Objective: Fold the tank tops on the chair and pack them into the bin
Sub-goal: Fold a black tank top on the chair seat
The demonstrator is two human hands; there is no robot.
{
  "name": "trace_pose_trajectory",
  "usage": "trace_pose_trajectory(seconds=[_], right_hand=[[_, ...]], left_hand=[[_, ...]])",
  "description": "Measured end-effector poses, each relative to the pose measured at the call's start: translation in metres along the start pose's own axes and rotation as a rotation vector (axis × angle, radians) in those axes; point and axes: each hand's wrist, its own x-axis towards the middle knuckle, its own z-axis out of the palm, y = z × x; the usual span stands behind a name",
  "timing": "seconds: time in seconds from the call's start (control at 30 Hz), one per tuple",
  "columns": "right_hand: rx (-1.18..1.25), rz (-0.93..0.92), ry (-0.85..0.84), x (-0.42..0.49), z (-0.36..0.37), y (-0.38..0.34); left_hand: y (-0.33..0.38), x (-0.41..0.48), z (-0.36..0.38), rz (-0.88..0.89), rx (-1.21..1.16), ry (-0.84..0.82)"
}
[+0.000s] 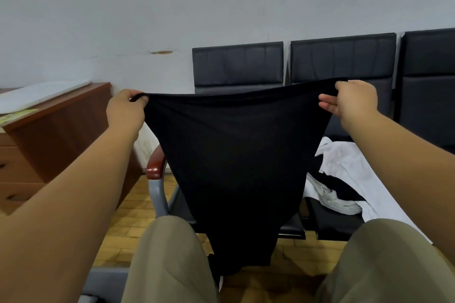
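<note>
Step in hand: spreading before the first fold.
Your left hand (125, 108) pinches one top corner of the black tank top (234, 155); your right hand (352, 101) holds the other, cloth hanging before the chair (237, 64). Level both corners, keep the edge taut, then lay flat. Unfolded garments (344, 170) wait rightward; bin not in view.

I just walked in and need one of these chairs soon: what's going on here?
A person holds a black tank top spread out in the air, the left hand and the right hand each pinching an end of its upper edge. It is not yet folded. More white and black garments lie heaped on a chair seat behind it. No bin is in view.
</note>
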Motion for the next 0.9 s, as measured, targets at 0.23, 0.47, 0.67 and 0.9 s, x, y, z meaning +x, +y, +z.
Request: trace_pose_trajectory(seconds=[0.23,0.47,0.67,0.9], right_hand=[[-0.158,0.0,-0.009,0.053,0.013,0.07],[-0.326,0.034,0.027,0.13,0.028,0.169],[-0.411,0.137,0.049,0.195,0.047,0.251],[-0.607,0.279,0.04,0.255,0.067,0.329]], left_hand=[[-0.05,0.022,0.065,-0.158,-0.008,0.014],[-0.122,0.049,0.154,-0.217,0.158,-0.034],[-0.19,0.067,0.23,-0.218,0.28,-0.044],[-0.256,0.111,0.29,-0.181,0.453,-0.064]])
